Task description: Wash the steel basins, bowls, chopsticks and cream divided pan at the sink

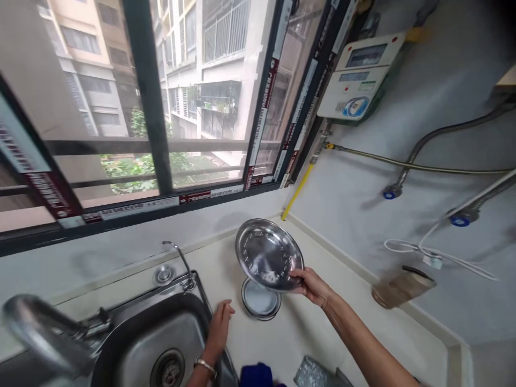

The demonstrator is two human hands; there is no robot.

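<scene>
My right hand (310, 285) grips the rim of a stainless steel plate (268, 255) and holds it tilted up above the counter. Below that plate, a small round steel dish (260, 301) with a pale inside lies on the cream countertop (306, 344). My left hand (220, 328), wearing a metal bracelet, rests empty beside the right edge of a stainless steel sink (161, 344), its fingers slightly apart. A blue cloth (256, 375) lies at the bottom edge of the view, cut off by the frame.
A curved tap (40, 328) rises over the sink, and a thin spray tap (181, 260) stands behind it. A brown cup (403, 287) lies near the counter's right side. A grey scouring pad (312, 373) sits near the front. A window, wall-mounted water heater and pipes line the back.
</scene>
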